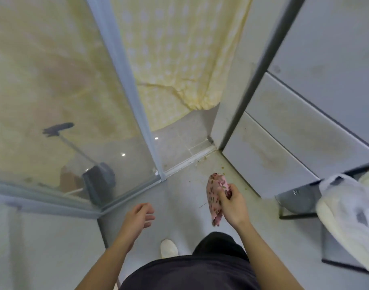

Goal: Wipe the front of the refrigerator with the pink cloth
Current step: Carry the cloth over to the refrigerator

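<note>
Right of both hands and a little ahead stands what I take for the refrigerator [284,130]: pale front, three stacked panels counted, with yellowish smears on the lower two. Its front faces the person's right side, and its height runs up from the floor [185,197], slanting toward the upper right in this view. Right hand [233,203] is the nearer one, and it already has the cloth [215,191]: fingers and thumb curled, pinching the pink patterned fabric in a bunch. The bunch is longer than wide. One end stands above the knuckles and the other hangs below the wrist, roughly parallel to the nearest panel edge. Cloth and front are apart, not touching, with bare floor between them. Left hand [138,216] is farther off on the glass door [54,101] side, fingers loosely spread, holding nothing. My judgement is that the coming move is a short reach right and forward with the right hand, low panels first, since they lie closest. Counts: one cloth, one refrigerator, two hands. Also noted: one dotted yellow curtain [179,49] ahead, one white bag [346,201] and one metal bowl [294,199] at the right edge, one white slipper [168,248], and one mop [58,128] behind the glass.
</note>
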A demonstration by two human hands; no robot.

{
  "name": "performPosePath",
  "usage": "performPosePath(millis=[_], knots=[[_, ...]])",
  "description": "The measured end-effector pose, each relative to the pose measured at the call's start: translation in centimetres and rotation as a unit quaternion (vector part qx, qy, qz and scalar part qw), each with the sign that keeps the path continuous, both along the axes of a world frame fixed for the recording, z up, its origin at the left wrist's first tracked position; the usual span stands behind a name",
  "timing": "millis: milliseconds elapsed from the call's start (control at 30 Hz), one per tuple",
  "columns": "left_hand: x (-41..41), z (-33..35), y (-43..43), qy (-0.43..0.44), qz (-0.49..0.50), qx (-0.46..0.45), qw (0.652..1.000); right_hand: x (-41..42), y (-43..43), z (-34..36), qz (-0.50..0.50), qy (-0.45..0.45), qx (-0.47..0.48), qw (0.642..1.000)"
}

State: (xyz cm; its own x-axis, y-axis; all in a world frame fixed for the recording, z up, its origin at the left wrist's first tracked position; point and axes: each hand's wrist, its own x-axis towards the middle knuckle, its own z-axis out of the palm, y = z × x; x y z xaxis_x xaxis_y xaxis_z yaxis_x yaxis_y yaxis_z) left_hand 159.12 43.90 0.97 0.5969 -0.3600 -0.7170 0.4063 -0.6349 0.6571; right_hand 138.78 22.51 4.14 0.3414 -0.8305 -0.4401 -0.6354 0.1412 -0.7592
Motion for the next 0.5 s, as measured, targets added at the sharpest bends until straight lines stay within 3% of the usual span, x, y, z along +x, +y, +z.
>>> performPosePath(millis=[500], knots=[[7.2, 2.4, -24.8, 0.017, -0.134, -0.076, 0.988, 1.4, -12.6, 2.6, -0.150, -0.014, -0.048, 0.987]])
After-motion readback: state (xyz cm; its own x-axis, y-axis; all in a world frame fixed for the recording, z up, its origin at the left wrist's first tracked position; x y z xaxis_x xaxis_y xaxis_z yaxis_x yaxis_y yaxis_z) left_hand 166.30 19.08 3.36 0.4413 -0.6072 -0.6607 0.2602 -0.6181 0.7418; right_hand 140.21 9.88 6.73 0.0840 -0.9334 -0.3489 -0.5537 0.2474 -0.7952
